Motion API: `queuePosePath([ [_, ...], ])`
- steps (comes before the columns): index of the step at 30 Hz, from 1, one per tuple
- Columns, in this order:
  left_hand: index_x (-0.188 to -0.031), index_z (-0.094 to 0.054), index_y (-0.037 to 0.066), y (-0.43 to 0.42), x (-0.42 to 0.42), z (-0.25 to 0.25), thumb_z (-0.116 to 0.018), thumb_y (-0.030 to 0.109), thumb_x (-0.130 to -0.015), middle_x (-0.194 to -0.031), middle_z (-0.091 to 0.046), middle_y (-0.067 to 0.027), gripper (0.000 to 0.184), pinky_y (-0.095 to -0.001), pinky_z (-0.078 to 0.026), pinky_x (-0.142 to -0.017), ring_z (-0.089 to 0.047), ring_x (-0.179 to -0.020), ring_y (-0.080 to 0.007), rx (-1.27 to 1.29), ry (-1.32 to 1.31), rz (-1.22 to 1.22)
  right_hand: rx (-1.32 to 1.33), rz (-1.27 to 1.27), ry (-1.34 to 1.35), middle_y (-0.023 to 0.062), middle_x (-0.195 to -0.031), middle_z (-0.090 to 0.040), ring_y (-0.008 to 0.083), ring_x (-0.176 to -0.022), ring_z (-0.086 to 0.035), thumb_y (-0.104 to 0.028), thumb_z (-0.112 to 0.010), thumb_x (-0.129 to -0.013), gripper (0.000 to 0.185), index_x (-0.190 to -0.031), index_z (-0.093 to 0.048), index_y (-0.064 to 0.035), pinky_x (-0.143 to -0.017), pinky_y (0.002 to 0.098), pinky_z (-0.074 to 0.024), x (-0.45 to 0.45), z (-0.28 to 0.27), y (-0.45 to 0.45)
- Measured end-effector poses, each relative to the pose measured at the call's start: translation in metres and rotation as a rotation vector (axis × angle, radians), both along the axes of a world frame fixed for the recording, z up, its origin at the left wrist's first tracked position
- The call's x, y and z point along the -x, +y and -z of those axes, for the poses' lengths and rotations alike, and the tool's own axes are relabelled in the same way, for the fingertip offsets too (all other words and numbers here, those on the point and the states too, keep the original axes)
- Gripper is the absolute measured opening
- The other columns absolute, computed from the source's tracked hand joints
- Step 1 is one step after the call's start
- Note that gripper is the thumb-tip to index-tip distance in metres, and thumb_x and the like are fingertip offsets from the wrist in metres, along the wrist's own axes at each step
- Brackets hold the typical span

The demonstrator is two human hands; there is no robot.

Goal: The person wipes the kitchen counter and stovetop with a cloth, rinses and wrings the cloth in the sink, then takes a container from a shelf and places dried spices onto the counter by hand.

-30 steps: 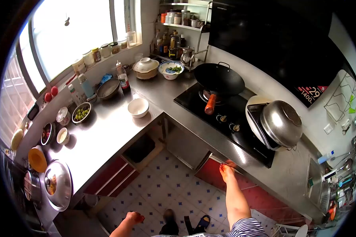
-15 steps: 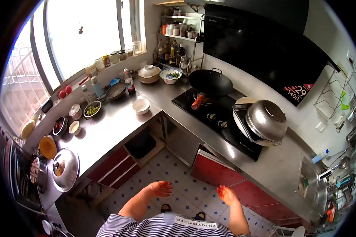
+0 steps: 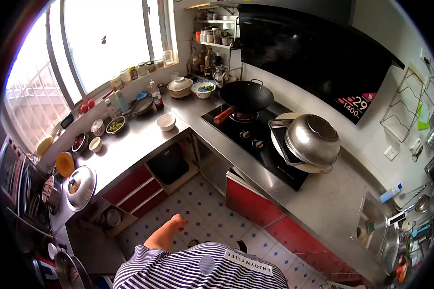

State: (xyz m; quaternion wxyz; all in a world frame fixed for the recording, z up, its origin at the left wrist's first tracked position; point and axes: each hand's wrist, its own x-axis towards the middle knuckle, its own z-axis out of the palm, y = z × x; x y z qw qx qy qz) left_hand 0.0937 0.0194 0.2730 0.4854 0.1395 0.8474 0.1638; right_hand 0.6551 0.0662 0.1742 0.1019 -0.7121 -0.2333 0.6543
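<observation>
The left hand, grip unclear, right unseen, hangs nearest red drawers below the counter's edge, likely stiff, best held by pale strips.

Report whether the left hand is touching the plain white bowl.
Apart: the head view shows tiled floor between the left hand and the white bowl.

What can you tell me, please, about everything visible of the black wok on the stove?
The wok is a wide, deep, round pan, dark inside and out, metal by its look. A reddish handle, possibly wooden, points towards the counter's front edge, and a small loop handle rises from the far rim. It sits uncovered, opening upward, over a burner on the black stove. No contents can be made out in its dark bowl. Nothing but the burner beneath appears to touch it.
</observation>
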Motion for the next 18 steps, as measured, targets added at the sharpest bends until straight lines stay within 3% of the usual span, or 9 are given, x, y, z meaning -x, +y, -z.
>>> queuePosePath([
  [8,-0.097,-0.062,-0.004,0.003,-0.006,0.021,-0.062,0.014,-0.080,-0.079,-0.062,-0.0118,0.024,-0.0338,-0.055,-0.051,-0.064,-0.060,-0.0235,-0.049,-0.112,-0.042,-0.185,-0.300,0.006,0.0140,-0.084,-0.065,0.0213,-0.066,-0.062,-0.008,-0.055,-0.086,0.014,-0.095,-0.059,0.0028,-0.058,0.0309,-0.0514,0.058,-0.039,0.069],
  [10,-0.107,-0.060,-0.004,0.004,0.009,0.007,-0.057,0.013,-0.085,-0.097,-0.063,-0.0185,0.027,-0.0407,-0.057,-0.064,-0.066,-0.076,-0.0296,-0.021,-0.139,-0.040,-0.207,-0.310,0.053,0.0141,-0.084,-0.065,0.0203,-0.067,-0.062,-0.009,-0.055,-0.087,0.016,-0.097,-0.058,0.0031,-0.058,0.0299,-0.0508,0.079,-0.045,0.085],
  [12,-0.108,-0.058,-0.004,0.022,0.019,0.002,-0.056,0.012,-0.086,-0.098,-0.063,-0.0188,0.028,-0.0413,-0.057,-0.065,-0.066,-0.077,-0.0298,-0.054,-0.190,-0.106,-0.232,-0.270,0.155,0.0138,-0.084,-0.065,0.0174,-0.070,-0.062,-0.012,-0.056,-0.089,0.019,-0.101,-0.057,0.0033,-0.057,0.0271,-0.0488,0.095,-0.051,0.107],
  [15,-0.109,-0.058,-0.003,0.047,0.051,0.007,-0.056,0.012,-0.086,-0.098,-0.063,-0.0189,0.027,-0.0408,-0.057,-0.065,-0.066,-0.077,-0.0298,-0.123,-0.262,-0.191,-0.217,-0.331,0.124,0.0135,-0.084,-0.065,0.0163,-0.070,-0.062,-0.010,-0.054,-0.090,0.017,-0.101,-0.056,0.0029,-0.057,0.0250,-0.0485,0.151,-0.095,0.128],
  [18,-0.107,-0.059,-0.002,0.083,0.093,0.013,-0.055,0.012,-0.086,-0.098,-0.063,-0.0191,0.025,-0.0395,-0.056,-0.066,-0.066,-0.080,-0.0301,-0.199,-0.348,-0.200,-0.197,-0.377,0.128,0.0138,-0.085,-0.065,0.0161,-0.072,-0.062,-0.010,-0.054,-0.090,0.017,-0.101,-0.056,0.0031,-0.059,0.0253,-0.0498,0.202,-0.097,0.150],
])
